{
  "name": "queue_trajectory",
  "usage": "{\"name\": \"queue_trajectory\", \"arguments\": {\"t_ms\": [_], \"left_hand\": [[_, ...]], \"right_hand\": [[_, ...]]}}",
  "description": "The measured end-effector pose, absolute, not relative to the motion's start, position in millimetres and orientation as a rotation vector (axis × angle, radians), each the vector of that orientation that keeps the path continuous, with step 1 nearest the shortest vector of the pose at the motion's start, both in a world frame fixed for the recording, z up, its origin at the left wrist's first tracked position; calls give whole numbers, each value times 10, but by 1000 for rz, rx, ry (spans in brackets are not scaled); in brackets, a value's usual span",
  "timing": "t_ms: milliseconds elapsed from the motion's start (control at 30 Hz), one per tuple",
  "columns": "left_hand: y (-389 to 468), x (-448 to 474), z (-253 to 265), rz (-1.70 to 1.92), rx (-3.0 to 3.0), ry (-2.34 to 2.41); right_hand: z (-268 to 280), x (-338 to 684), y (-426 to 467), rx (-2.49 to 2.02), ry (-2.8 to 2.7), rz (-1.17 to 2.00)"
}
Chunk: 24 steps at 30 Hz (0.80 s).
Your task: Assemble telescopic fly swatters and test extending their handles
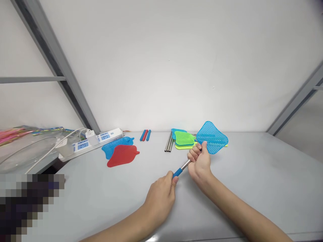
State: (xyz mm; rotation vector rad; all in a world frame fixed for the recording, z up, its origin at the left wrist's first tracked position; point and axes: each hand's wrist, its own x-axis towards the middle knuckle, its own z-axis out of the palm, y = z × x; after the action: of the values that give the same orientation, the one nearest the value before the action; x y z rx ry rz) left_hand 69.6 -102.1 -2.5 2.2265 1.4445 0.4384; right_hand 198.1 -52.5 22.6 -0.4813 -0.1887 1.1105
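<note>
A fly swatter with a blue mesh head, a metal rod and a blue grip is held slantwise above the table by both hands. My left hand is wrapped round the blue grip at the lower end. Higher up, my right hand is closed round the rod just below the head, thumb up. Behind the right hand, green and blue swatter heads lie in a pile, with several metal rods beside them on the left.
Blue and red grips lie near the wall. A red swatter head overlaps a blue one. At the left stands a white power strip with cables, beside a clear plastic bag. Grey frame posts flank the table.
</note>
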Motion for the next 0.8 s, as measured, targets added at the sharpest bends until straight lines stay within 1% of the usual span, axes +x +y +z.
{"name": "queue_trajectory", "arguments": {"t_ms": [200,300,367,433,600,700,800], "left_hand": [[-986,774,-43,477,2214,1421],[-887,783,-2,498,2102,1361],[-830,787,34,464,1918,1255],[-805,788,64,351,1606,1091],[-809,757,60,189,905,728],[-773,726,42,138,723,633],[-728,714,52,125,777,600]], "right_hand": [[148,2024,-528,-526,-269,1117],[96,2063,-493,-577,-279,1118],[57,2084,-487,-588,-265,1117],[26,2103,-500,-579,-247,1131],[41,2128,-566,-510,-199,1252],[107,2131,-586,-487,-201,1273],[177,2138,-601,-486,-244,1263]]}}
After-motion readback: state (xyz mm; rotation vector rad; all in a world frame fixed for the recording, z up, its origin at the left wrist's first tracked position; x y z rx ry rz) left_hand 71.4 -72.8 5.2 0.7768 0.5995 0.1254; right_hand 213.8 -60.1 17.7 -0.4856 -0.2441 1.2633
